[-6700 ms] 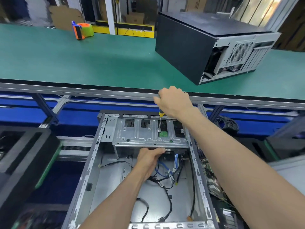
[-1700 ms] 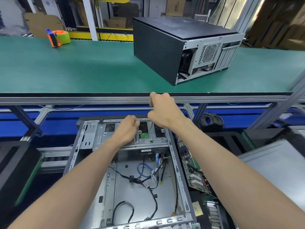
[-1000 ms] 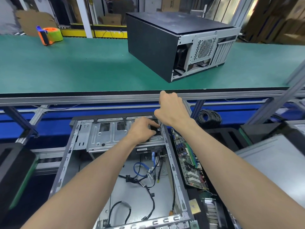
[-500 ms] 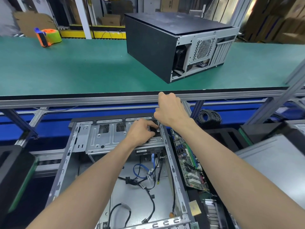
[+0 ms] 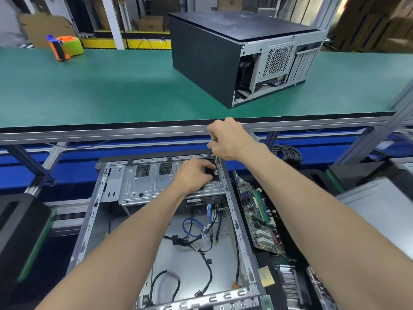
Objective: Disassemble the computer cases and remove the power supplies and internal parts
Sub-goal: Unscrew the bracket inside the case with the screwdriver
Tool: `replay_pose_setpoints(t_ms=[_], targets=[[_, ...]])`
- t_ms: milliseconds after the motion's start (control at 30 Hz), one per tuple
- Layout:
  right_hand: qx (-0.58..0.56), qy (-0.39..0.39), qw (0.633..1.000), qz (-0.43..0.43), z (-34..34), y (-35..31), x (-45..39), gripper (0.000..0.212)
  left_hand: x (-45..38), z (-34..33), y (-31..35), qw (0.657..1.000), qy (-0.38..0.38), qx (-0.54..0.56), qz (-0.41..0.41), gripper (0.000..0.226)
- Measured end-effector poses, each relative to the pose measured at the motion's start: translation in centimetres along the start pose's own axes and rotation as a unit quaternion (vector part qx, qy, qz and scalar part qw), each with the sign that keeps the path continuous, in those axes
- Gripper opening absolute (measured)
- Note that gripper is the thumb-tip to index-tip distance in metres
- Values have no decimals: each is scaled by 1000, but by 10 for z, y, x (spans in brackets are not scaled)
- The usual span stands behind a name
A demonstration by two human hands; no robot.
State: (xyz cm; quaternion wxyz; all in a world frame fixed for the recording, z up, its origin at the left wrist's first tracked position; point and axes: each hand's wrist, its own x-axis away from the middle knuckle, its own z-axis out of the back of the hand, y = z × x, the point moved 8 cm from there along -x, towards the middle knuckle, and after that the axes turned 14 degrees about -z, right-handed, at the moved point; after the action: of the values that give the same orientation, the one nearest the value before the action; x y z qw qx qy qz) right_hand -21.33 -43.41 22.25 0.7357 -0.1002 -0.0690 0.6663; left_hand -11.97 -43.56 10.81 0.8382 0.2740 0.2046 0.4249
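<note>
Open case lies lower centre of frame. Right hand clenches screwdriver, tip on a screw at the drive cage, right corner. Left hand presses the cage, fingers loosely bent, likely steadying it.

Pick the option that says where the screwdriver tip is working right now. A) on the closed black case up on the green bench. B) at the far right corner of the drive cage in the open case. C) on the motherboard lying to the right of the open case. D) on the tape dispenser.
B: the right hand holds the screwdriver upright with its tip at the far right corner of the drive cage, beside the left hand.
</note>
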Motion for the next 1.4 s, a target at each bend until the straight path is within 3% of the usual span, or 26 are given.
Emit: replay_pose_setpoints(t_ms=[200, 333, 400, 533, 667, 800, 867, 933, 1033, 1100, 1400], targets=[[19, -2, 997, 69, 7, -1, 5, 37, 1, 0, 1, 1000, 9, -8, 4, 30], [-4, 30, 999, 36, 9, 7, 5, 38, 1, 0, 2, 1000, 17, -17, 6, 30], [-121, 45, 992, -1, 12, 7, 6, 42, 1, 0, 2, 1000, 16, -17, 8, 29], [-370, 78, 923, -78, 1, 2, 7, 58, 0, -1, -1, 999, 21, -27, 5, 28], [-451, 143, 876, -95, -2, 10, 7, 54, -3, -3, -3, 1000, 19, -23, -4, 27], [-502, 65, 860, -59, -14, 1, 0, 48, -2, -4, -4, 1000, 16, -26, -5, 27], [-491, 65, 866, -64, -13, 7, -2, 56, -2, -3, -2, 1000, 19, -21, -6, 27], [-425, 86, 900, -42, -5, 14, -3, 63, -1, -2, -2, 1000, 20, -17, -9, 28], [-111, 126, 986, -9, 4, 7, -4, 55, -1, -2, -1, 1000, 21, -17, -12, 28], [33, 148, 988, -9, 11, 3, -4, 43, -1, -2, -1, 1000, 19, -14, -15, 28], [67, -31, 996, 56, 2, -5, 2, 8, -1, -4, -3, 1000, 14, 6, -2, 25]])
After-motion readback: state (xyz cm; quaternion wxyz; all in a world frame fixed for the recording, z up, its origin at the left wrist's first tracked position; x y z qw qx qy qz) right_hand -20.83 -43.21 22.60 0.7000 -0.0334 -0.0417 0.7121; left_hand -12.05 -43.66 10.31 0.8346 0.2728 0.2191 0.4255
